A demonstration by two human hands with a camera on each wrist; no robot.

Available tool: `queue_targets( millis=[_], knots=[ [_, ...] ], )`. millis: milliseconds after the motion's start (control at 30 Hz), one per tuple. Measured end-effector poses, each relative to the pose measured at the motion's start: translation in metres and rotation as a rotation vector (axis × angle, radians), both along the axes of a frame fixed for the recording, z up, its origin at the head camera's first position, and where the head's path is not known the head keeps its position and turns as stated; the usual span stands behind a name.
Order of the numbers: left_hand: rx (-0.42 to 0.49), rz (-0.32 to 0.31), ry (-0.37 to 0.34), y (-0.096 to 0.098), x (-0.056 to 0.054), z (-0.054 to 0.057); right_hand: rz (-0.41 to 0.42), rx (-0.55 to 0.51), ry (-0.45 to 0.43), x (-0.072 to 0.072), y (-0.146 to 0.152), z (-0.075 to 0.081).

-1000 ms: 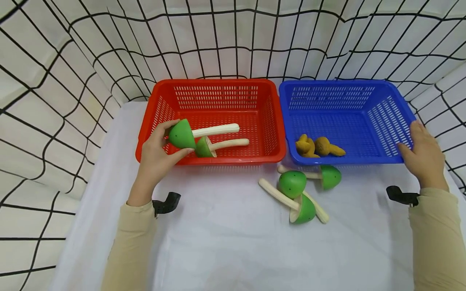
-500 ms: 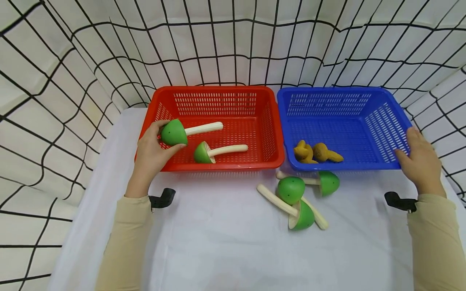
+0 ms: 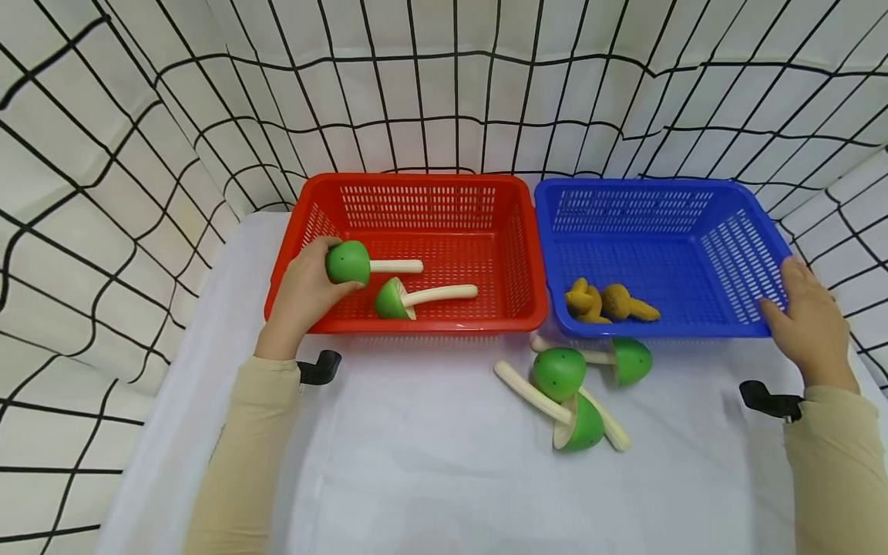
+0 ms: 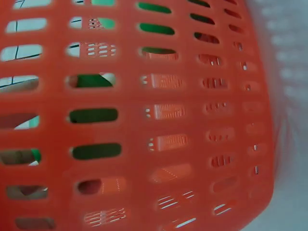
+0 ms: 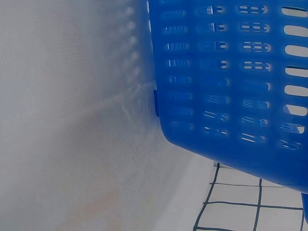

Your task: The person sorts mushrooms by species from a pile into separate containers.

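My left hand (image 3: 308, 293) grips a toy mushroom (image 3: 348, 263) by its green cap, at the left end of the red basket (image 3: 423, 327). The mushroom's white stem points right. A second green mushroom (image 3: 394, 299) lies below it in the basket. Through the slots of the red side wall (image 4: 130, 115) in the left wrist view, bits of green show. At the right rim of the blue basket (image 3: 659, 329) my right hand (image 3: 813, 324) holds on, thumb on the inner side; its other fingers are partly hidden. The right wrist view shows only the outer blue wall (image 5: 216, 96), cloth and grid.
Several green mushrooms (image 3: 559, 374) lie crossed on the white cloth (image 3: 444, 462) before the baskets. Brown, knobbly mushroom-shaped pieces (image 3: 616, 302) sit in the blue basket's front left corner. A black wire grid (image 3: 458, 119) stands behind and at both sides.
The held mushroom has moved left, apart from the other one, and lower into the red basket; its stem has levelled. My right hand stays at the blue rim. The head view has shifted slightly.
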State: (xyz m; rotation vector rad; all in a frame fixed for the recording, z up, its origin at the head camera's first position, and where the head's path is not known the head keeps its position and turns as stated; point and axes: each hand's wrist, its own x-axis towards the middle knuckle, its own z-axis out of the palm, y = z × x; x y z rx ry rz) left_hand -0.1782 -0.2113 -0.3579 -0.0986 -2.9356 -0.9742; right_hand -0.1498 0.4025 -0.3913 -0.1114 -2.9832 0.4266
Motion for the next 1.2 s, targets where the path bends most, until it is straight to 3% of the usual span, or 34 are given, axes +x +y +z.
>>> queue_targets(
  millis=[233, 533, 933, 1200],
  knots=[
    [-0.041, -0.001, -0.063, 0.001, -0.005, -0.003, 0.005, 0.008, 0.006, 0.001, 0.003, -0.001],
    [-0.117, -0.025, -0.214, 0.000, -0.009, -0.010, 0.023, 0.000, 0.024, -0.002, 0.003, -0.001],
    [-0.145, -0.044, -0.199, -0.006, -0.003, -0.007, 0.050, -0.038, 0.032, 0.002, -0.003, -0.011],
    [-0.124, -0.049, -0.162, -0.003, -0.003, -0.008, 0.005, 0.003, 0.021, 0.002, -0.001, -0.005]
  ],
)
